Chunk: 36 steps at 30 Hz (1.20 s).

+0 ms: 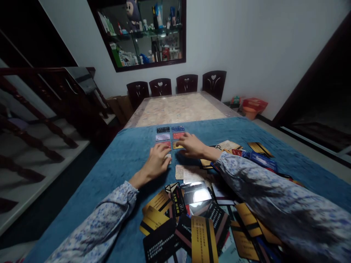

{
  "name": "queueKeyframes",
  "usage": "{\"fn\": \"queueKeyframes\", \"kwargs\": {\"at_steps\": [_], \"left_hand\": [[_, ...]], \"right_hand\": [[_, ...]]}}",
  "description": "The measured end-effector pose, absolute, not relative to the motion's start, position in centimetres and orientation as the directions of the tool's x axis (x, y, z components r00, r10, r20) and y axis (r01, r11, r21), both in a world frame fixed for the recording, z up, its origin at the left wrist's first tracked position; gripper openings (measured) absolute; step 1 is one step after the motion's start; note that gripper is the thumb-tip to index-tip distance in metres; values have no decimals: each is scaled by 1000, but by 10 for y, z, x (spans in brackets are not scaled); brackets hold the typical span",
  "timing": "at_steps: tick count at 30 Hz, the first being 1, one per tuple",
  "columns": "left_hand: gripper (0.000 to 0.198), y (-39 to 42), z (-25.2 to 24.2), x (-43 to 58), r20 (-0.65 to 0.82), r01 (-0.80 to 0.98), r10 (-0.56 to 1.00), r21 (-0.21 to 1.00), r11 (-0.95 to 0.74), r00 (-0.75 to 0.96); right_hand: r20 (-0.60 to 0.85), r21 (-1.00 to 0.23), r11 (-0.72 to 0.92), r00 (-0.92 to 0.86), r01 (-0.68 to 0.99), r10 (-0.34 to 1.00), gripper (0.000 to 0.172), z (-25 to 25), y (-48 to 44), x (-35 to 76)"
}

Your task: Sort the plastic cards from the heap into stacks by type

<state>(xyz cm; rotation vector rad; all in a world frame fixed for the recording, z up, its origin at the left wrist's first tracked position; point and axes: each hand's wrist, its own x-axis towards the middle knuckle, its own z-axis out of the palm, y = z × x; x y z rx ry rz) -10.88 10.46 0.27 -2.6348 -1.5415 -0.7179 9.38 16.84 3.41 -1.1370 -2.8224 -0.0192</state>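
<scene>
My left hand point(158, 160) rests on the blue cloth point(109, 171), fingers curled over a small pale card point(168, 157) beside a red card point(166, 144). My right hand point(192, 145) lies palm down with its fingers on an orange-gold card point(177, 145). Beyond both hands several cards lie in two neat columns: a black card point(163, 129), a blue card point(178, 128), a pinkish card point(162, 137) and a red-orange card point(178, 135). A loose heap of black and gold cards point(197, 226) lies near me under my right forearm.
More scattered cards point(257, 153) lie on the cloth to the right. The far half of the table point(178, 107) shows a bare marble top, with several dark chairs point(186, 83) behind it. A wall cabinet point(145, 33) holds bottles. A wooden stair rail point(41, 109) stands at the left.
</scene>
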Motion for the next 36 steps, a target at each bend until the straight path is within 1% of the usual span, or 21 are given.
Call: {"fn": "queueKeyframes", "kwargs": {"at_steps": [7,10,14,19,23,26,29,32,36], "left_hand": [[28,59,6,-77,368,721,739,217,-659,565],[33,42,10,-67,321,681,711,220,-698,626],[32,23,16,-58,217,673,708,219,-706,672],[37,14,16,-51,130,682,707,192,-706,695],[31,14,13,-46,95,700,715,152,-698,693],[26,15,11,-43,98,709,720,126,-694,687],[24,16,8,-41,115,706,716,116,-699,689],[19,17,2,-38,142,705,711,96,-703,689],[16,19,-6,-35,205,678,668,24,-735,716]], "right_hand": [[174,-96,763,-744,639,645,22,20,136,131],[208,-151,802,-775,578,597,19,15,122,148],[267,-227,844,-802,486,534,20,11,100,168],[243,-279,862,-837,424,490,17,14,73,179],[198,-290,865,-858,410,474,14,14,64,179],[154,-296,853,-860,429,486,19,12,61,180],[112,-281,847,-861,451,496,27,8,60,181],[100,-276,842,-858,463,504,36,5,61,182],[86,-286,835,-855,470,511,38,2,65,183]]}}
